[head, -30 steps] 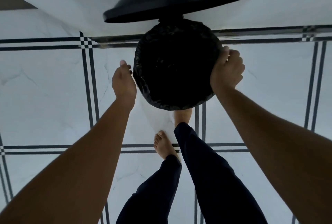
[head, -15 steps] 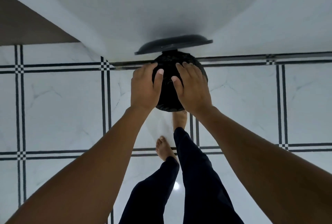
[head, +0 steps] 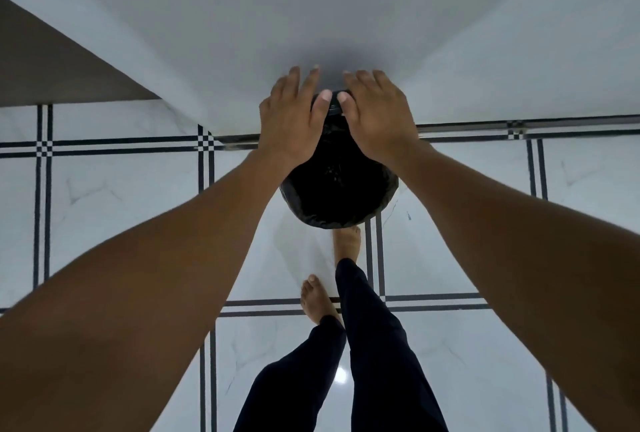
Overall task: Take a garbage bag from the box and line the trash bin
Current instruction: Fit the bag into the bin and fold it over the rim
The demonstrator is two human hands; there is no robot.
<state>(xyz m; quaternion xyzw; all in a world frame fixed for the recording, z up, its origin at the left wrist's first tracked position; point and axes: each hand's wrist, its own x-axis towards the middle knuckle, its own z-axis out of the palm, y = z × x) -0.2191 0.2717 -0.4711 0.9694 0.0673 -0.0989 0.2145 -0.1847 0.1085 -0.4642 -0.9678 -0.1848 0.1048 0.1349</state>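
Observation:
The round trash bin (head: 341, 220) stands on the floor against the wall, seen from above. A black garbage bag (head: 339, 186) lines it and wraps over its rim. My left hand (head: 294, 120) and my right hand (head: 377, 116) hover palm down over the bin's far side, fingers spread, thumbs almost touching. Between the thumbs a small dark piece of the lid (head: 334, 109) shows; the rest of the lid is hidden behind my hands. Neither hand holds anything. No bag box is in view.
A white wall (head: 311, 16) rises right behind the bin, and a brown surface (head: 52, 75) sits at the left. The floor (head: 121, 206) is white tile with dark lines. My right foot (head: 348, 241) is at the bin's base, my left foot (head: 315, 296) behind it.
A second ago my hands were at the bin's two sides with the lid standing up. They came together over the bin and now lie spread over its far side, hiding the lid.

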